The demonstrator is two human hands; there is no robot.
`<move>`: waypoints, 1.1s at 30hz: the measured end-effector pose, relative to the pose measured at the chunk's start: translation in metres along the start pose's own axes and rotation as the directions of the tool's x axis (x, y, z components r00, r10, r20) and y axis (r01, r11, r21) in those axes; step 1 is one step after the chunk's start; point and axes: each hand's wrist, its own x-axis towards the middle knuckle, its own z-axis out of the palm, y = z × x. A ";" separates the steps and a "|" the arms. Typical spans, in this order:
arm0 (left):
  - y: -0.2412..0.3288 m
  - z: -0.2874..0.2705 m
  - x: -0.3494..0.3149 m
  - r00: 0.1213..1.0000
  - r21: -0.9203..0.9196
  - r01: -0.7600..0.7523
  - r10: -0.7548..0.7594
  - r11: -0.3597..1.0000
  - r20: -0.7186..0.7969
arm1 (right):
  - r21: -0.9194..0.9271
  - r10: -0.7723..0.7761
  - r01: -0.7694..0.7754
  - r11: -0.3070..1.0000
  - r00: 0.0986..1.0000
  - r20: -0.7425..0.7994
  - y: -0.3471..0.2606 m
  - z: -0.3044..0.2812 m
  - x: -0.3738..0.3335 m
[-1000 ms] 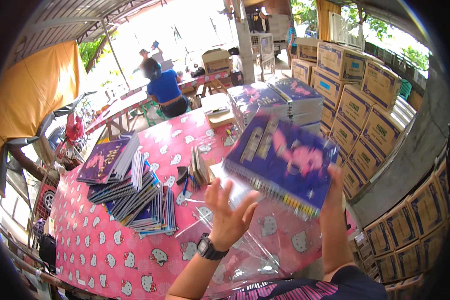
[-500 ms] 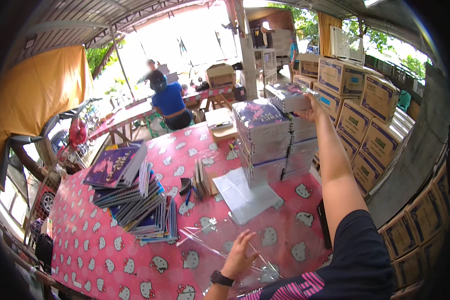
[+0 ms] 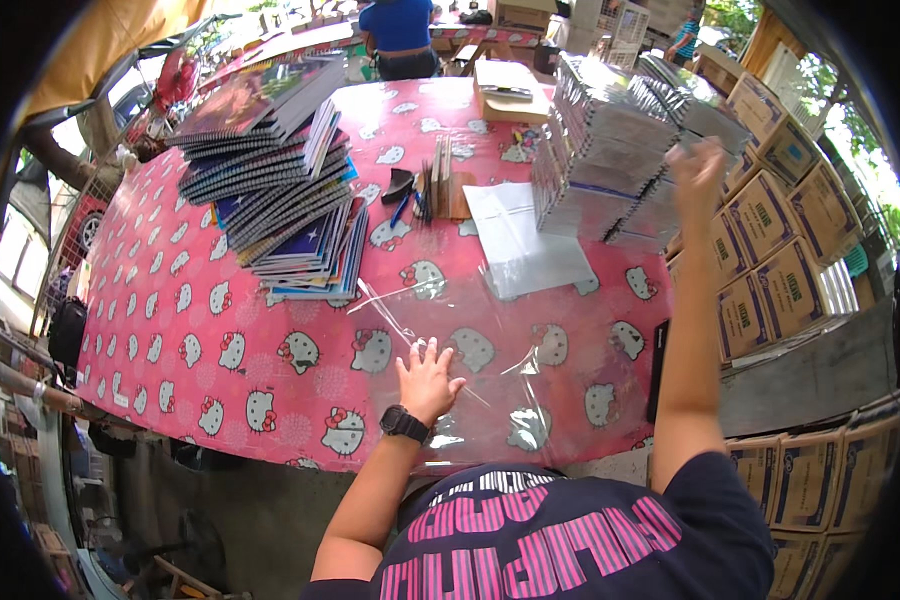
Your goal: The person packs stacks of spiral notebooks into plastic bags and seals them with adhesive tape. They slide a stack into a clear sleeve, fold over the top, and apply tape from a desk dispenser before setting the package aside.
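Note:
My left hand [image 3: 428, 383] lies with fingers spread on a clear plastic sheet [image 3: 510, 385] at the table's near edge. My right hand [image 3: 698, 170] is raised beside stacks of spiral notebooks [image 3: 595, 150] that look plastic-wrapped. Blur smears its fingers, so I cannot tell whether they touch the stack. A whitish sheet [image 3: 530, 245] lies flat in front of these stacks. To the left leans an uneven pile of spiral notebooks [image 3: 280, 190] with dark covers.
A pink patterned cloth [image 3: 210, 350] covers the table. Near its middle stand a small upright organizer [image 3: 440, 190], a black tape dispenser-like item [image 3: 398, 187] and a blue pen [image 3: 400, 210]. Cardboard boxes [image 3: 760, 230] rise at the right. A person in blue [image 3: 398, 35] sits beyond.
My view has tilted down toward the near table edge. My left hand has come down flat onto the plastic sheet. My right hand has left the top of the rear notebook stack.

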 end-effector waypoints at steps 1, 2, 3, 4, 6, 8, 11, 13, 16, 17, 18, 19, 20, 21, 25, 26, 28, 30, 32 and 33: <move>-0.011 0.003 -0.009 0.998 -0.054 0.005 -0.008 0.999 -0.058 | 0.153 0.166 -0.255 0.955 0.885 0.435 -0.064 -0.003 -0.051; -0.011 0.005 -0.011 0.993 -0.115 -0.034 0.020 0.993 -0.119 | 0.170 0.055 -0.191 0.967 0.804 0.592 -0.086 -0.007 -0.111; -0.014 0.009 -0.009 0.984 -0.170 -0.093 0.064 0.981 -0.169 | 0.210 -0.055 -0.146 0.967 0.683 0.728 -0.110 -0.008 -0.173; -0.027 0.018 -0.013 0.974 -0.219 -0.135 0.088 0.966 -0.210 | 0.126 0.002 -0.256 0.958 0.445 0.896 -0.152 -0.024 -0.240; -0.026 0.024 -0.011 0.948 -0.301 -0.192 0.097 0.934 -0.305 | -0.163 0.299 -0.334 0.928 0.411 0.861 -0.154 -0.028 -0.278; -0.025 0.024 -0.013 0.923 -0.362 -0.183 0.033 0.914 -0.384 | -0.286 0.409 -0.330 0.900 0.407 0.817 -0.159 -0.032 -0.290; -0.018 0.013 -0.008 0.894 -0.401 -0.234 0.034 0.885 -0.447 | -0.196 0.419 -0.499 0.844 0.386 0.822 -0.140 -0.032 -0.291; -0.017 -0.004 -0.001 0.875 -0.493 -0.241 -0.033 0.836 -0.483 | -0.064 0.240 -0.277 0.959 0.671 0.701 -0.174 -0.036 -0.258; -0.010 -0.073 0.000 0.939 -0.926 0.221 -0.191 -0.305 0.287 | 0.114 -0.098 0.024 0.993 0.697 0.710 -0.250 -0.055 -0.233; -0.017 -0.076 0.003 0.948 -0.912 0.248 -0.110 -0.327 0.298 | 0.214 -0.195 0.046 0.976 0.626 0.755 -0.264 -0.055 -0.250; -0.028 -0.071 0.004 0.959 -0.960 0.243 -0.113 -0.139 0.259 | 0.323 -0.302 0.061 0.944 0.551 0.778 -0.277 -0.055 -0.268; -0.045 -0.057 0.002 0.969 -0.974 0.222 -0.121 0.054 0.214 | 0.429 -0.396 0.046 0.902 0.482 0.781 -0.294 -0.057 -0.277; -0.060 -0.043 0.001 0.978 -0.949 0.195 -0.121 0.246 0.170 | 0.526 -0.486 0.021 0.850 0.413 0.770 -0.303 -0.058 -0.282; -0.072 -0.031 -0.004 0.973 -0.945 0.203 -0.159 0.257 0.166 | 0.560 -0.432 -0.221 0.799 0.437 0.789 -0.303 -0.059 -0.275; -0.115 -0.009 -0.041 0.941 -0.925 0.245 -0.303 0.292 0.153 | 0.332 -0.077 -0.605 0.723 0.408 0.910 -0.265 -0.061 -0.259; -0.110 -0.011 -0.046 0.904 -0.801 0.198 -0.420 0.565 -0.073 | 0.228 -0.058 -0.408 0.884 0.387 0.920 -0.251 -0.064 -0.275; -0.088 -0.030 -0.049 0.742 -0.321 0.217 -0.370 0.922 -0.559 | -0.036 0.009 0.065 0.997 0.372 0.928 -0.221 -0.066 -0.310; -0.044 -0.051 -0.039 0.711 -0.348 -0.096 -0.181 0.932 -0.679 | -0.019 -0.011 0.088 0.996 0.332 0.943 -0.209 -0.057 -0.324; -0.003 -0.048 -0.045 0.811 -0.219 -0.258 0.087 0.941 -0.578 | 0.009 -0.041 0.113 0.994 0.282 0.959 -0.208 -0.055 -0.333; 0.009 -0.047 -0.045 0.889 -0.100 -0.316 0.258 0.943 -0.378 | 0.016 -0.055 0.142 0.990 0.274 0.960 -0.202 -0.049 -0.329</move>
